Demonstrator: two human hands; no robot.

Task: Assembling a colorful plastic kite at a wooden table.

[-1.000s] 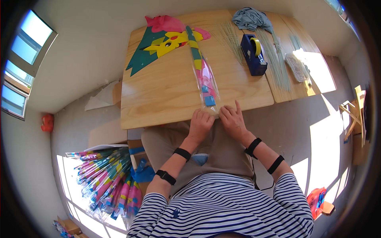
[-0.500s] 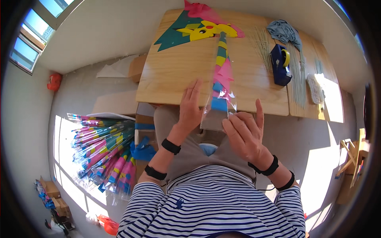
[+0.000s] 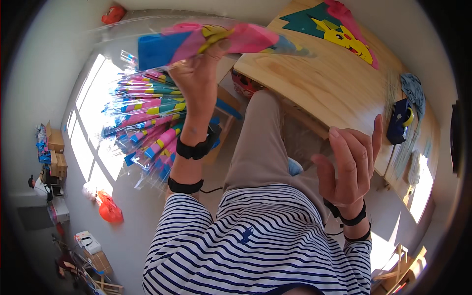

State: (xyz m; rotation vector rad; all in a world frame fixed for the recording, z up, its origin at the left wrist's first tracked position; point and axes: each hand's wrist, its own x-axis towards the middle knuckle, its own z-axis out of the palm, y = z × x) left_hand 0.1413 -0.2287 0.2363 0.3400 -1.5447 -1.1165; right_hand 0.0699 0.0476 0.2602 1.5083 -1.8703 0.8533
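Observation:
My left hand [image 3: 196, 78] is raised at the upper left, its fingers closed round a long folded fabric piece [image 3: 164, 49] in a clear plastic sleeve. The fabric shows blue, pink and yellow and is blurred at its right end. Below it lies a fanned heap of similar sleeved pieces [image 3: 147, 115]. My right hand [image 3: 351, 162] is in the air by the table's front edge, palm partly turned in, fingers apart and nothing in them. A flat green and pink fabric sheet with a yellow cartoon figure [image 3: 344, 39] lies at the back of the table.
The wooden table [image 3: 295, 73] spans the upper right. On it are a blue tape dispenser [image 3: 399, 129], thin rods [image 3: 393, 88], a grey cloth [image 3: 414, 91] and a clear container [image 3: 414, 167]. A red bag [image 3: 109, 207] and boxes [image 3: 55, 140] stand on the floor at left.
The sleeved fabric piece has left the table and gone up and left in my left hand. My right hand has let go of the sleeve. My view has swung left.

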